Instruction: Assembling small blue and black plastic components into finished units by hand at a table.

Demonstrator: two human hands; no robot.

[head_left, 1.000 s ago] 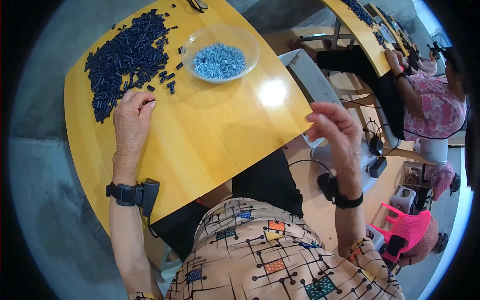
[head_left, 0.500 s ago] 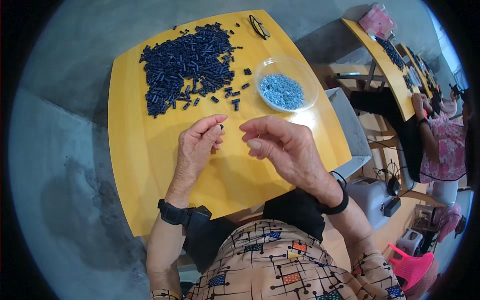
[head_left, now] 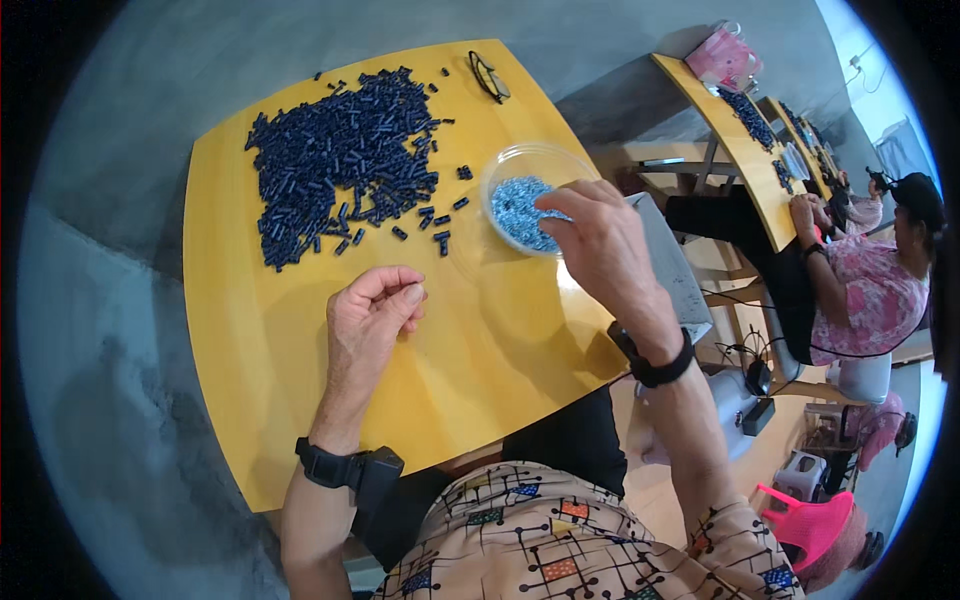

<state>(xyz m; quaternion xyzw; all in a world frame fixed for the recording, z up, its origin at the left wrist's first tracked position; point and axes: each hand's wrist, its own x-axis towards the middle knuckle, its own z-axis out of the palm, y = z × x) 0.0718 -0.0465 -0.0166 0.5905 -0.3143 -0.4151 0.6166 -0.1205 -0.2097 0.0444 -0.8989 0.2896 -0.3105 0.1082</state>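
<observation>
My left hand is closed above the middle of the yellow table, thumb pressed to forefinger. A small dark plastic piece showed at its fingertips half a second ago; now the fingers almost wholly hide it. My right hand reaches over the near right rim of a clear round bowl. Thumb and forefinger are apart there, over many small shiny silvery-blue metal parts. Whether the fingertips touch the parts, I cannot tell. Beyond my left hand spreads a large heap of short dark-blue plastic pieces.
Loose dark pieces lie between heap and bowl. Black-framed glasses rest at the table's far edge. A grey bin stands against its right side. Farther right, a person in a pink patterned top sits at another table.
My right hand has moved right and away from me, from beside my left hand to the bowl. The left hand stays pinched. The whole view has shifted slightly.
</observation>
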